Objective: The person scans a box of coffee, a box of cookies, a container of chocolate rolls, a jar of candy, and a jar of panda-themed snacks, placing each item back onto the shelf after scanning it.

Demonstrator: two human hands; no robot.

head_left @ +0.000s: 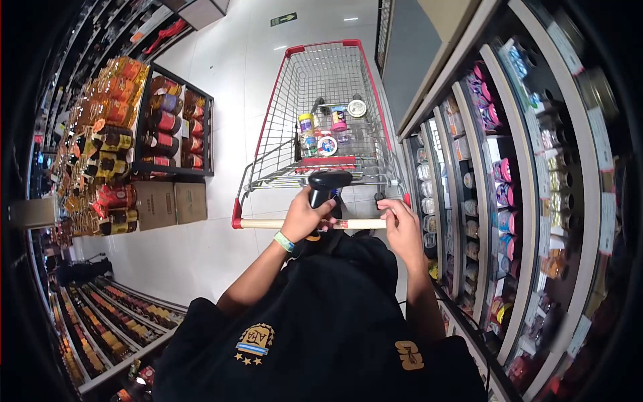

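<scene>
My left hand (309, 218), with a light green band at the wrist, is closed round a black object (329, 179) with a wide oval head and a narrower grip. It is held over the pale handle (362, 224) of a shopping cart (271, 124). On the handle's right end, my right hand (404, 231) has its fingers bent over the bar. Several jars lie in the wire basket. Among them are a jar with a yellow lid (306, 122), a pink-based jar (338, 119), a jar with a pale round lid (357, 108) and one with a patterned round lid (327, 145).
Close on the right runs a tall shelf (492, 201) full of jars and packets. A display of bottles (114, 144) stands to the left over cardboard boxes (161, 203). Pale floor tiles (231, 60) extend ahead, with a green arrow sign (283, 19). More stocked shelves (114, 321) are behind left.
</scene>
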